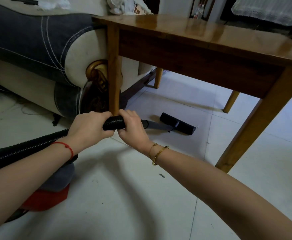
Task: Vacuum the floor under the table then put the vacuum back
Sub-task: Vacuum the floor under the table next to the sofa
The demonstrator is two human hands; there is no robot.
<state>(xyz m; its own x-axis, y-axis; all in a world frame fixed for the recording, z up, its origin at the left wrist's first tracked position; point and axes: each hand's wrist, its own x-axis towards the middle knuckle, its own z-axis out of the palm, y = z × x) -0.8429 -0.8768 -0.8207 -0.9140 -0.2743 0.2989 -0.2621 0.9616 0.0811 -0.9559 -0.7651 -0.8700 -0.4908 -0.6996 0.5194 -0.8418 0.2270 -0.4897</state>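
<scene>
Black ribbed hose (114,124) is being gripped by both hands, arms reaching forward. Left hand (89,127) is wrapping it from the left, right hand (133,129) closing on it where the grey tube (154,125) begins. Floor head (177,123) is lying on tile (176,187) under the table (193,32). Red vacuum body (50,196) is sitting beneath the left forearm.

Open tiled floor (185,101) is seen under the worktop (193,32); passage is narrowed by the near leg (114,75) and, apparently touching it, the sofa (37,49).
</scene>
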